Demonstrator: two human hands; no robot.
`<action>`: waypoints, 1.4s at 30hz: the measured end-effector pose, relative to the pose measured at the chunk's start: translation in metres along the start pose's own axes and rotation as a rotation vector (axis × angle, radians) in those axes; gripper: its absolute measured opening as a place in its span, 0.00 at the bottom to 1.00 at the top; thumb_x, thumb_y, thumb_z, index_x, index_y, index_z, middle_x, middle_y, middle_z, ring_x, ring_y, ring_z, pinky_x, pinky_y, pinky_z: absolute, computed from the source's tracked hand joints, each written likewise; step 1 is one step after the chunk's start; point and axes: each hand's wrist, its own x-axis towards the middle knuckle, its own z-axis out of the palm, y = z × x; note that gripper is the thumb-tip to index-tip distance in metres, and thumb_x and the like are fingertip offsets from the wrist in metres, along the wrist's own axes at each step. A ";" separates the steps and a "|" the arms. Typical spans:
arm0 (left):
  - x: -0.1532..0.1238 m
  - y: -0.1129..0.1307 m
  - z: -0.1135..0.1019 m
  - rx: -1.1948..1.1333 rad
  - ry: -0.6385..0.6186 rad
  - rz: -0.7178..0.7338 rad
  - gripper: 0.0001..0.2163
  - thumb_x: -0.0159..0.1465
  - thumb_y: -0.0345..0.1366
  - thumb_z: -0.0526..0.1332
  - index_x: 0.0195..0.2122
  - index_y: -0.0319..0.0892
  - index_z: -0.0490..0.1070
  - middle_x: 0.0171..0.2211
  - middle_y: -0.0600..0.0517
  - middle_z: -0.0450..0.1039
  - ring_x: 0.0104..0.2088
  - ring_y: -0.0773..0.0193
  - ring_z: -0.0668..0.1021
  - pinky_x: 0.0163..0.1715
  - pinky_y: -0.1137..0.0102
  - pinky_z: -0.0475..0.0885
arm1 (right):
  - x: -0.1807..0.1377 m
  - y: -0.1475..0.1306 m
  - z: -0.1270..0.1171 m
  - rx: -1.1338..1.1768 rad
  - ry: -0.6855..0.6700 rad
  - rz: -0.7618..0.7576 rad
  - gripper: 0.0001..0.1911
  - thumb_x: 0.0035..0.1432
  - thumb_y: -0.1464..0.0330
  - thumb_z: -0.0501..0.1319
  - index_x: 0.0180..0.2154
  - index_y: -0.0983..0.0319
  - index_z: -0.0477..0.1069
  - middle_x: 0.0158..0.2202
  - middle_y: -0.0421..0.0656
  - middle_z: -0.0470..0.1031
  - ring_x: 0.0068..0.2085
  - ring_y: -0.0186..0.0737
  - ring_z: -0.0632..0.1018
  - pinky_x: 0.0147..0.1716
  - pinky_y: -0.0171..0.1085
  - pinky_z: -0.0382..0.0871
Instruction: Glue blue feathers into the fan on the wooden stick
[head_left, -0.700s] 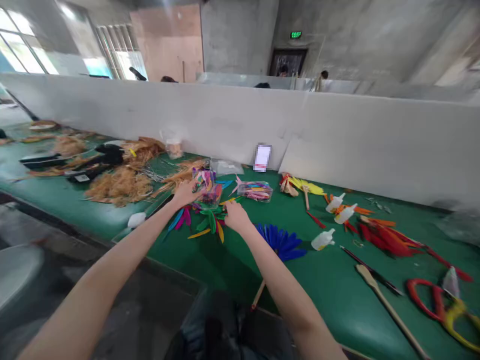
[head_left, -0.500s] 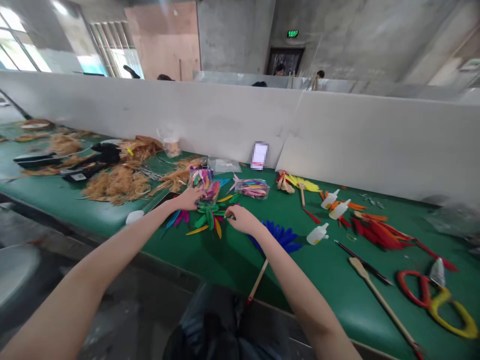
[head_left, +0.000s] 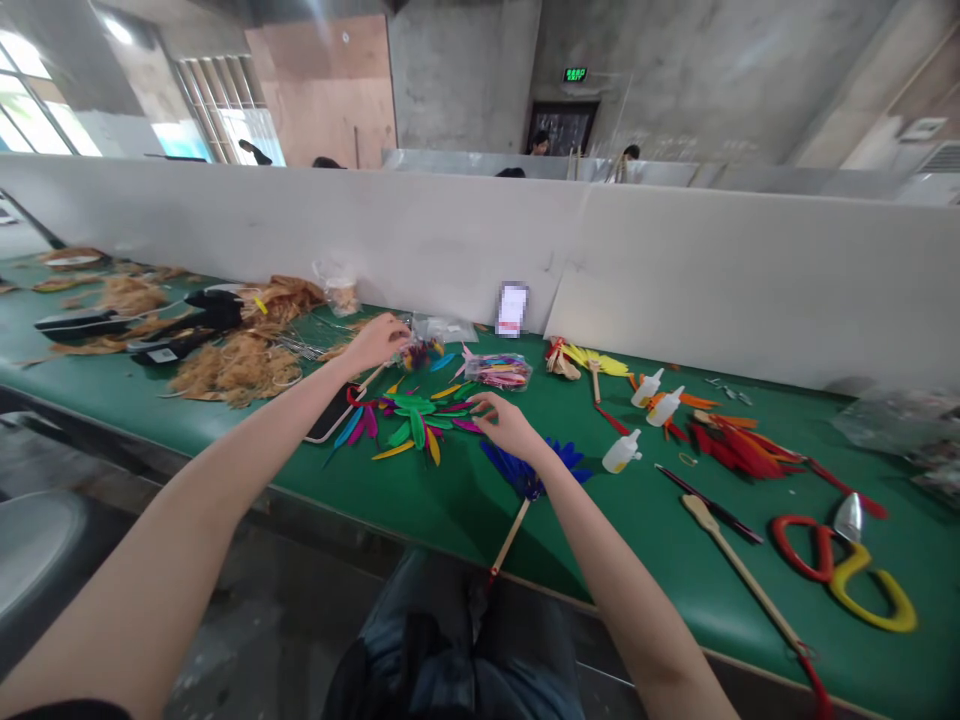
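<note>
My left hand [head_left: 377,341] is lifted above the green table [head_left: 465,500] with its fingers closed on a clear bag of coloured feathers [head_left: 421,351]. My right hand [head_left: 507,420] rests on the table with fingers curled, touching the loose feathers [head_left: 412,418] spread in green, pink, yellow and blue. Just under its wrist lies a blue feather fan [head_left: 525,472] on a wooden stick [head_left: 508,540]. A second bag of feathers [head_left: 499,371] lies beyond the right hand.
Tan fibre piles [head_left: 232,368] and black tools cover the left of the table. Three small glue bottles [head_left: 649,405], red and orange feathers [head_left: 739,450], a wooden stick [head_left: 739,570] and red and yellow scissors [head_left: 847,575] lie to the right. A white partition [head_left: 675,280] runs behind.
My left hand has lifted the feather bag up and back from the loose feathers. My right hand has shifted a little right along the feathers. The view has moved slightly.
</note>
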 end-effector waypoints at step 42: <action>-0.074 0.046 0.036 -0.436 0.127 -0.221 0.16 0.61 0.34 0.52 0.46 0.37 0.73 0.41 0.46 0.78 0.41 0.57 0.78 0.44 0.64 0.71 | -0.029 -0.037 0.007 1.119 0.210 0.107 0.06 0.59 0.66 0.59 0.33 0.60 0.74 0.34 0.38 0.79 0.38 0.37 0.80 0.42 0.39 0.77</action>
